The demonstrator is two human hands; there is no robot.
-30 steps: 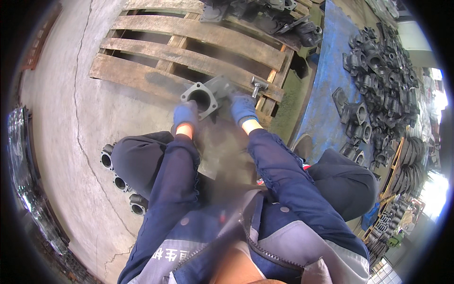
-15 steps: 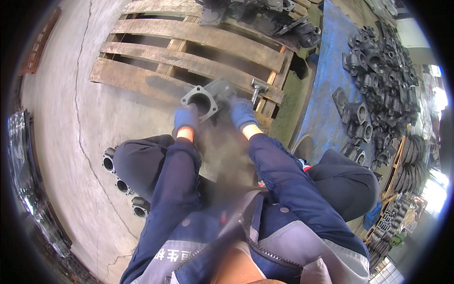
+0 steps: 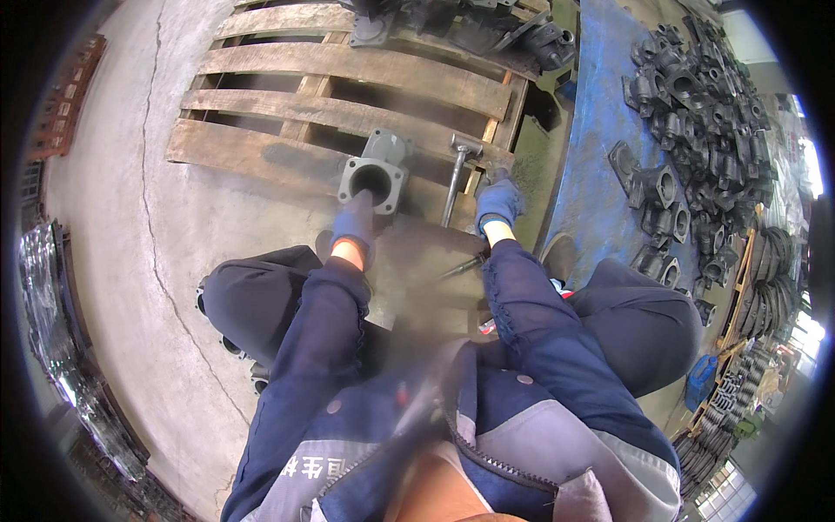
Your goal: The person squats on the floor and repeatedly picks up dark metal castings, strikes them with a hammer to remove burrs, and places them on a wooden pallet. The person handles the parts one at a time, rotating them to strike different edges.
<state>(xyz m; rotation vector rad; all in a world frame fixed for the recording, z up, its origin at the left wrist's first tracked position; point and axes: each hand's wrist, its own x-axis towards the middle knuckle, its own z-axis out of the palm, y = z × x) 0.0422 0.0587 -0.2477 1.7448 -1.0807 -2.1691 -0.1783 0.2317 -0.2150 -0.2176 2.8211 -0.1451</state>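
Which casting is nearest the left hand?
The grey casting with the square flange on the wooden pallet, touching the left hand; the others lie heaped on the blue mat.

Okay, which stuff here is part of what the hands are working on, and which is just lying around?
In hand: grey flanged casting, held by left hand; hammer, by right hand; wooden pallet beneath.
Lying about: heap of dark castings, blue mat, blue jug.

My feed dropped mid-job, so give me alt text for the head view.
A seated person's gloved left hand holds a grey flanged metal casting on a wooden pallet, while the gloved right hand rests by a hammer. More castings lie heaped on a blue sheet to the right.
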